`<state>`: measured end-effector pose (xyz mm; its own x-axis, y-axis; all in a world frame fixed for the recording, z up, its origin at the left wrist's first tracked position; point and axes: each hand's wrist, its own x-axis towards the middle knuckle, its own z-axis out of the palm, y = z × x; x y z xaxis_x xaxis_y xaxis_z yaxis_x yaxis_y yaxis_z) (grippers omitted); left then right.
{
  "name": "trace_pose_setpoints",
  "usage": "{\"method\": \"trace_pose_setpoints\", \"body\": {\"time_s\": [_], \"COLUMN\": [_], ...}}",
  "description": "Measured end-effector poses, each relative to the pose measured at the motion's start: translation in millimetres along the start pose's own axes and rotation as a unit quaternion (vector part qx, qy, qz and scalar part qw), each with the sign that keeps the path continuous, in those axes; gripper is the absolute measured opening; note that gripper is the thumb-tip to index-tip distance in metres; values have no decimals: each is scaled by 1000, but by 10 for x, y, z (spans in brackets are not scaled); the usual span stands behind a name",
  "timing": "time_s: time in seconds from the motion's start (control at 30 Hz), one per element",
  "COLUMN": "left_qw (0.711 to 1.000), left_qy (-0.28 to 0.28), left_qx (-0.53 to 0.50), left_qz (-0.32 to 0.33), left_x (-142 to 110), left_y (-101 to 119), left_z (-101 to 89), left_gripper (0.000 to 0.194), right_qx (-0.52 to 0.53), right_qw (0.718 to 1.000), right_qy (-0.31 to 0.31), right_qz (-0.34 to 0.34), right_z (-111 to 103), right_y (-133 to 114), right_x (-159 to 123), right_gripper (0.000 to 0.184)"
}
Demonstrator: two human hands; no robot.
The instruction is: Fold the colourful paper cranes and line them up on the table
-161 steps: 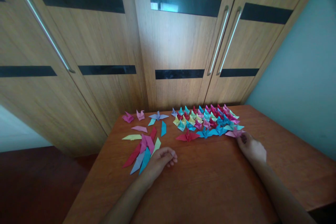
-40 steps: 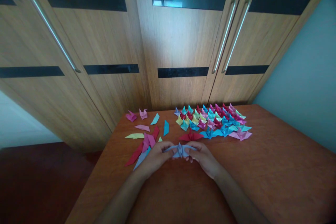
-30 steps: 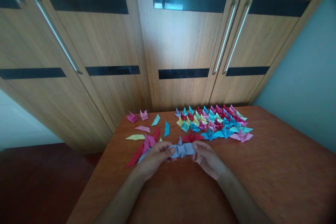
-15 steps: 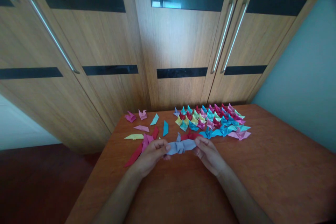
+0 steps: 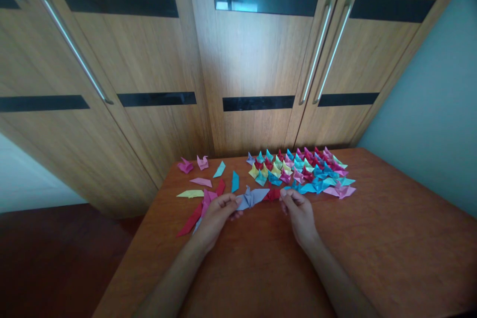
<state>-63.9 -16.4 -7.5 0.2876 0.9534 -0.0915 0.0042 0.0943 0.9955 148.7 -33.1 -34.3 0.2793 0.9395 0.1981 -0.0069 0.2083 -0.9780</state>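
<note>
A lavender origami crane (image 5: 249, 199) with spread wings is held just above the table, its head and tail pointing up. My left hand (image 5: 219, 213) is closed on its left wing. The crane's right wing is free and overlaps a red origami crane (image 5: 273, 193) behind it. My right hand (image 5: 297, 208) is pinched at the red crane's right wing tip, apart from the lavender crane. Whether its fingers grip that wing is hidden. Behind my left hand lie folded paper pieces, among them a magenta one (image 5: 208, 199) and a red one (image 5: 191, 220).
Rows of colourful cranes (image 5: 298, 166) stand at the back right, with a pink crane (image 5: 340, 190) at their front right. Two pink folded birds, a magenta one (image 5: 185, 165) and a paler one (image 5: 202, 162), sit back left. Wooden cabinet doors (image 5: 257, 59) rise behind the table (image 5: 391, 228).
Earlier the lavender crane lay at the back left; then both hands held it by the wings. Now my right hand is off its right wing and the crane is turned more upright.
</note>
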Motion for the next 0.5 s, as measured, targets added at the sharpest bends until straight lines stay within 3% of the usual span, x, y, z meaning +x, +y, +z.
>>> {"method": "trace_pose_setpoints", "body": {"time_s": [0.13, 0.3, 0.5], "left_qw": [1000, 999, 998], "left_qy": [19, -13, -31], "left_qx": [6, 31, 51], "left_qz": [9, 9, 15], "left_x": [6, -14, -25], "left_y": [-42, -71, -88], "left_z": [55, 159, 202], "left_gripper": [29, 31, 32], "right_qx": [-103, -210, -249], "right_qw": [991, 954, 942], "right_qy": [-37, -116, -89], "right_qz": [-76, -178, -208], "right_z": [38, 144, 146], "right_y": [-39, -57, -1], "right_x": [-67, -185, -180], "right_gripper": [24, 15, 14]}}
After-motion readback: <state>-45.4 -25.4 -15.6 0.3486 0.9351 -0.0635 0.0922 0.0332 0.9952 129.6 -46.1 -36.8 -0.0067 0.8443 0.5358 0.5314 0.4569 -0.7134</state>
